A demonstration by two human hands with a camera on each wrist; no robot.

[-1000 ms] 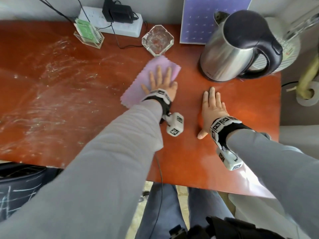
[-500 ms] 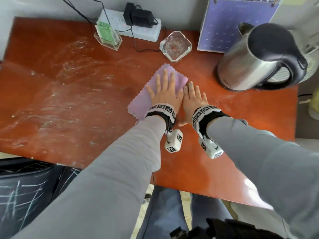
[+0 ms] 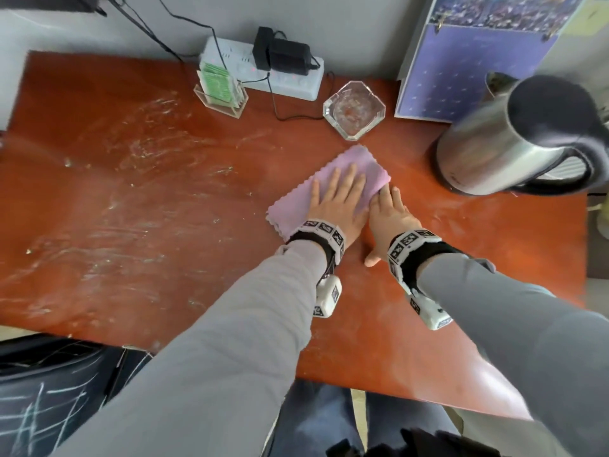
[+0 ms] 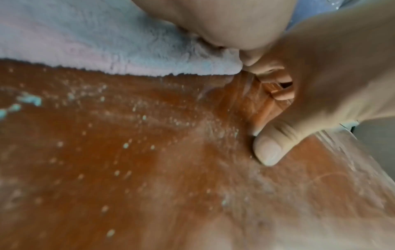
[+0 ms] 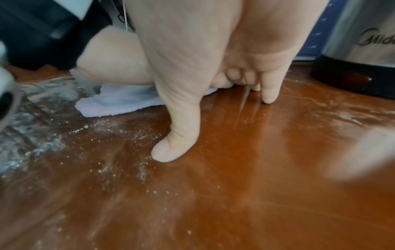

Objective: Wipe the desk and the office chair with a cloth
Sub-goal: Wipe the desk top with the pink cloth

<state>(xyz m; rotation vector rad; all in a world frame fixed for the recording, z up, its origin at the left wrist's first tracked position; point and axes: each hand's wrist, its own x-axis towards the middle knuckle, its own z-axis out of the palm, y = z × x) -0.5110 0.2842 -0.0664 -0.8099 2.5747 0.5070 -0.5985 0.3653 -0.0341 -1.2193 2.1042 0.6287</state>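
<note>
The right hand (image 3: 390, 222) has slid in from the bare stretch near the electric kettle (image 3: 514, 140) and now lies flat just beside the left hand (image 3: 336, 206), its fingers (image 3: 395, 196) straight on the tabletop (image 3: 131, 225) and touching the cloth's right edge; it grips nothing. The left hand has stayed pressed flat on the purple microfibre cloth (image 3: 349, 163), fingers spread and straight, pinning rather than clutching it. The cloth sits toward the tabletop's back edge, right of centre, just in front of the glass ashtray (image 3: 354, 110). White dusty smears cover the tabletop's left half, so most wiping seems undone; the hands joining suggests a two-handed push or a refold of the cloth. The office chair (image 3: 49, 390), below the front left corner, looks untouched.
</note>
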